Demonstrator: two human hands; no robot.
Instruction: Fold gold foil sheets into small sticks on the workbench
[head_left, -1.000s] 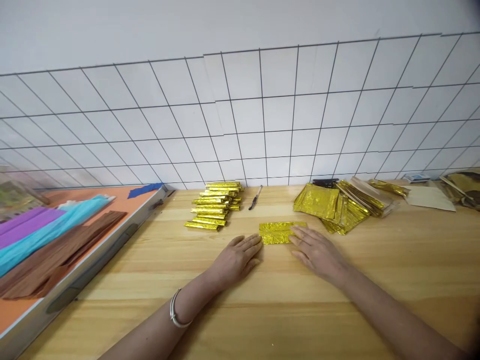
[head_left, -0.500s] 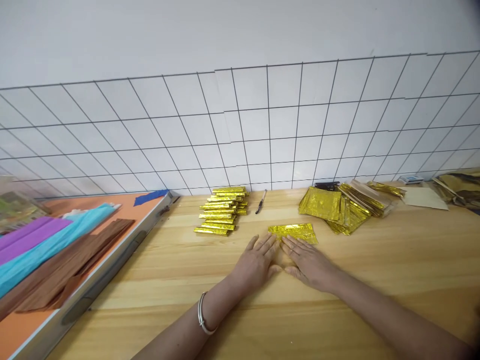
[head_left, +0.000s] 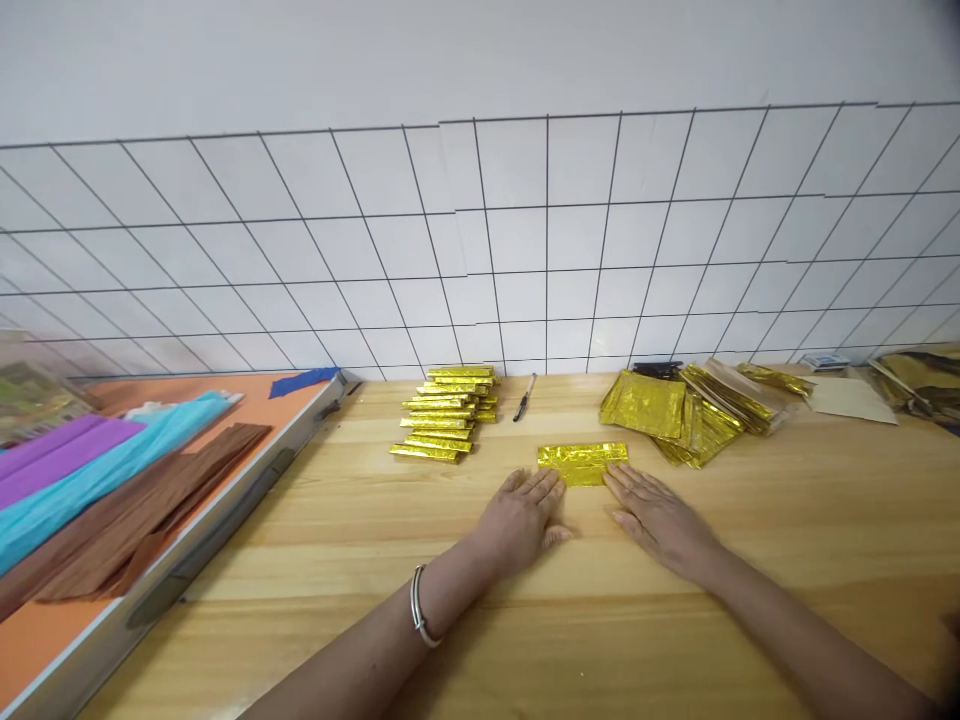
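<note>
A shiny gold foil sheet [head_left: 583, 468] lies flat on the wooden table [head_left: 420, 535], with a crease running along its length. My left hand [head_left: 525, 515] rests palm down at its near left corner, fingers stretched out. At the right end, the outstretched fingers of my right hand [head_left: 656, 515] touch the near edge and corner. Beyond my left hand is a pile of narrow folded gold strips [head_left: 442, 420]. Past my right hand sits a stack of flat gold sheets [head_left: 645, 405].
A black pen [head_left: 524, 398] lies near the tiled wall [head_left: 510, 240]. On the left, an orange board [head_left: 289, 412] with a raised edge bears purple [head_left: 67, 460], turquoise [head_left: 127, 455] and brown crepe paper [head_left: 165, 515]. Pale card [head_left: 851, 398] lies at the back right.
My right hand has slid right along the foil sheet, away from my left hand, uncovering its middle. My left hand stays near the left end. The view has shifted slightly.
</note>
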